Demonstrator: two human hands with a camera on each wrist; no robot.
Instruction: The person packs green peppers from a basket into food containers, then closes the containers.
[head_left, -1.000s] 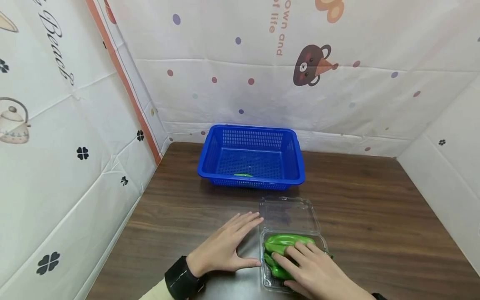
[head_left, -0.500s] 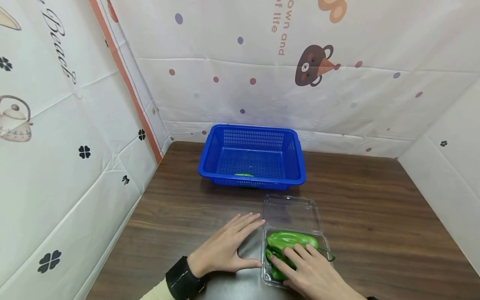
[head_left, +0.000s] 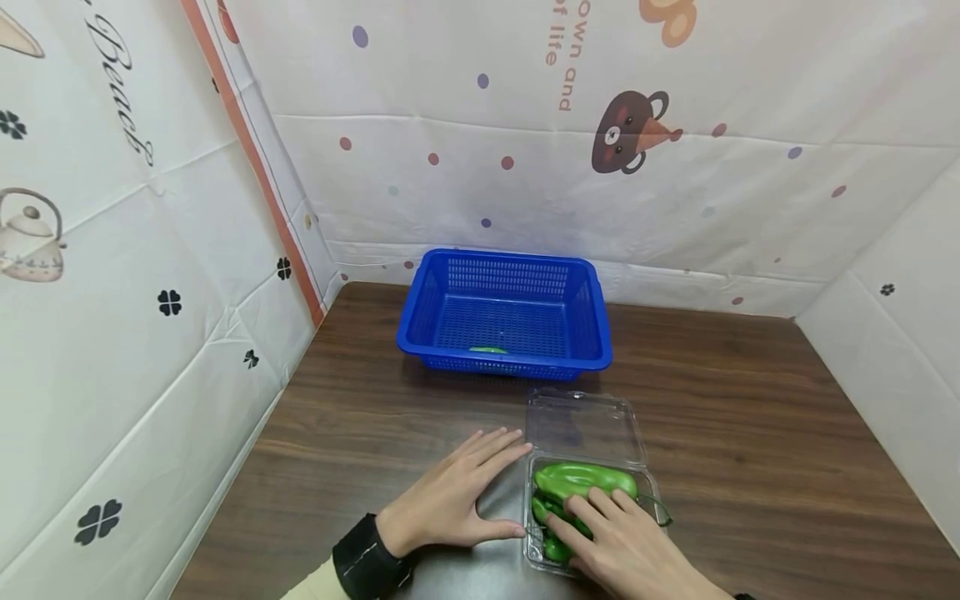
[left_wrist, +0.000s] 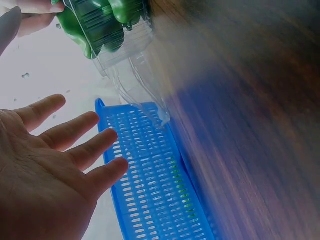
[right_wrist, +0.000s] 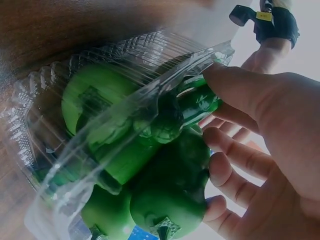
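Note:
Several green peppers (head_left: 585, 480) lie in a clear plastic clamshell box (head_left: 534, 560) with its lid (head_left: 583, 425) folded back. My right hand (head_left: 618, 537) reaches into the box from the right. In the right wrist view, its thumb and fingers close round a dark green pepper (right_wrist: 199, 104), partly hidden by the box wall and the hand. My left hand (head_left: 450, 493) is held beside the box's left side, fingers straight and spread, with nothing in it. The left wrist view shows its palm (left_wrist: 42, 182) apart from the box.
A blue plastic basket (head_left: 502, 364) stands behind the box, near the back edge of the wooden table (head_left: 337, 417). A bit of green (head_left: 489, 350) shows inside it. Printed white sheeting (head_left: 420, 192) hangs behind and at both sides.
The box and peppers have shifted slightly right and away. A curved stem has come into clearer view at the box's right rim. My right fingers shifted slightly; the left hand hardly moved.

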